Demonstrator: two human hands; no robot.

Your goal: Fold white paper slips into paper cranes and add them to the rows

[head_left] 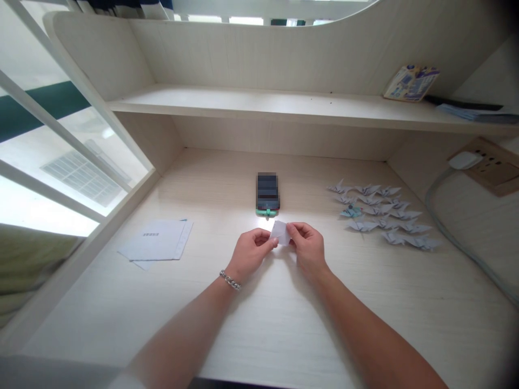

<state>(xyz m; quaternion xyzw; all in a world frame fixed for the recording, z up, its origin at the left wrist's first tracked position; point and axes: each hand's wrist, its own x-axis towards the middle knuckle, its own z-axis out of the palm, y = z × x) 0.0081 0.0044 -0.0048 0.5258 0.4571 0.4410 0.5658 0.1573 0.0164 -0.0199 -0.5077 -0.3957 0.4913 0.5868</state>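
Between my left hand point(251, 253) and my right hand point(308, 248) I pinch a small folded piece of pale paper point(281, 233), held up a little above the desk. A silver chain bracelet point(230, 280) circles my left wrist. Just beyond the paper lies a phone point(267, 193) with a mint-green clip at its near end. Its screen is blurred. To the right stand several folded paper cranes point(379, 212) in loose rows on the desktop.
Pale sheets of paper point(156, 241) lie on the light wood desk point(259, 319) at left. A shelf point(259, 105) runs above, holding a printed box point(411, 83). A grey cable point(454, 227) leads from a wall socket point(465, 160) at right. A window frame borders the left.
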